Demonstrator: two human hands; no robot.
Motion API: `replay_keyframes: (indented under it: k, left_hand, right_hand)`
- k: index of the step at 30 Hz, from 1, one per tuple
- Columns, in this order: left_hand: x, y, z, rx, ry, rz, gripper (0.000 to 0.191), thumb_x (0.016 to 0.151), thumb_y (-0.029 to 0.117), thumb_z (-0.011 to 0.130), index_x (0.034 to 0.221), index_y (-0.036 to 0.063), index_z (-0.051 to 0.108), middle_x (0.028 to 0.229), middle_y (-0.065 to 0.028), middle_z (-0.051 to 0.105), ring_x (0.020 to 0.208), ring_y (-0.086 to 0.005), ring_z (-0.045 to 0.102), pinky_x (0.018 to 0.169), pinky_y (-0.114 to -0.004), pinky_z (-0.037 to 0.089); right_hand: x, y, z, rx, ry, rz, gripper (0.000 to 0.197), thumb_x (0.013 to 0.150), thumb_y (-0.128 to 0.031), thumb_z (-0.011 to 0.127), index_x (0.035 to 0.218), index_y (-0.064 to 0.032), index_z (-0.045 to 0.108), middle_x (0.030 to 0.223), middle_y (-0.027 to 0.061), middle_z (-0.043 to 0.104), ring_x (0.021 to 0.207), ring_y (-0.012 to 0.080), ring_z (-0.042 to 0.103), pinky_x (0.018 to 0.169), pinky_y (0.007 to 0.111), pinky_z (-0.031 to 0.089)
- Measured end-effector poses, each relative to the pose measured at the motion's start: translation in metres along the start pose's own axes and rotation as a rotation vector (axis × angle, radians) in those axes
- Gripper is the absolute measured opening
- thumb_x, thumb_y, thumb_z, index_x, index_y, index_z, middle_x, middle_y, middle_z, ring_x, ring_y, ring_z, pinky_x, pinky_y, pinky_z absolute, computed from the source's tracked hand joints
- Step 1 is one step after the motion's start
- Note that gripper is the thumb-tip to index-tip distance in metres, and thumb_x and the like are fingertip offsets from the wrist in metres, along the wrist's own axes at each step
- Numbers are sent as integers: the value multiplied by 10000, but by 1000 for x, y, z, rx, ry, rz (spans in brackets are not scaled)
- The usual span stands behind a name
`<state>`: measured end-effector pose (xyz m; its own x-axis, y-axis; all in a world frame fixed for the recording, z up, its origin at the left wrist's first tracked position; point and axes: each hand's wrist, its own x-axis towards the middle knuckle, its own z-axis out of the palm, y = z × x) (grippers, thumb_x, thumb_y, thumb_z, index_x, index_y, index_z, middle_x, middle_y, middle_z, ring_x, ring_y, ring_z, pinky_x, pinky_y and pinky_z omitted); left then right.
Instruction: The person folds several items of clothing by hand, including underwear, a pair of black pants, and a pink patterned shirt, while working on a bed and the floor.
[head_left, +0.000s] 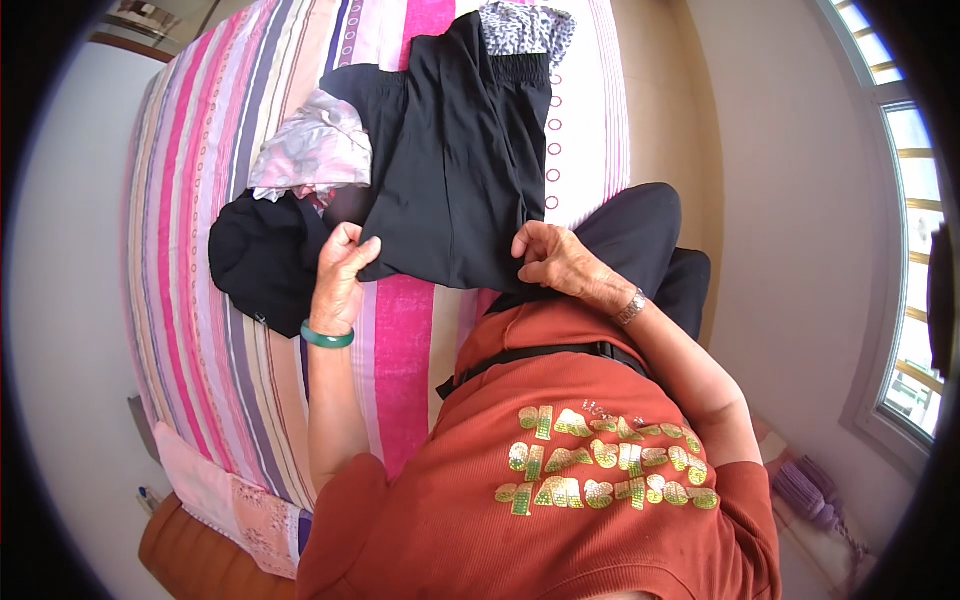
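A black garment (457, 165) lies spread on a striped bedsheet before me, with gathered elastic at its far right end. My left hand (341, 274) pinches the near left corner of its hem between thumb and fingers; a green bangle circles that wrist. At the near right corner, my right hand (559, 259) has its fingers curled on the fabric edge, and a metal watch or bracelet (631, 307) is on the wrist. Between the hands the hem runs nearly straight, slightly sagging. The cloth under the right fingertips is partly hidden.
Left of the garment sit a bunched pink-and-grey patterned cloth (315, 146) and a crumpled black cloth item (262, 255). A black-and-white spotted cloth (529, 30) lies at the far end. The bed (401, 352) borders a narrow floor strip (660, 112), with a barred window (919, 247) at right.
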<state>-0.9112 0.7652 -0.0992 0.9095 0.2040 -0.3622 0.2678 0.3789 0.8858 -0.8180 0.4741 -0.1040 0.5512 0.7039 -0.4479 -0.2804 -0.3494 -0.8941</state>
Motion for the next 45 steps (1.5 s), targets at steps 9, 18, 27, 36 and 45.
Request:
replay_keyframes:
  k: [9,18,27,36,45]
  left_hand:
    - [-43,46,-24,-21,315,227,108,889,186,572,882,83,543,840,21,546,811,-77,517,746,-233,425]
    - [-87,-27,-133,496,409,-7,157,843,165,637,760,62,554,736,61,533,688,-35,461,643,-189,373]
    - [10,-37,-49,896,498,391,102,809,96,643,783,15,585,673,-76,580,572,-128,507,564,-260,431]
    - [197,-26,17,1326,136,582,172,788,214,636,889,80,600,770,-110,566,726,-293,568,665,-402,451]
    - [238,-18,51,1522,37,450,361,724,411,680,963,143,639,909,-138,569,892,-319,537,790,-404,438]
  right_hand:
    - [-34,-84,42,-42,-361,-248,81,733,27,553,803,4,585,682,27,573,639,107,545,591,261,441]
    - [-29,-71,82,-208,-898,-425,222,854,-111,510,1006,18,607,882,141,655,842,230,623,749,300,481]
    - [24,17,18,213,-206,109,238,874,-173,515,1001,17,581,830,82,607,755,137,599,627,248,504]
    - [84,17,-30,389,290,57,492,874,-184,557,1323,-122,365,869,112,576,714,164,603,579,282,520]
    - [123,23,-63,395,548,49,392,849,-281,592,1137,-50,459,767,102,568,603,141,584,518,259,482]
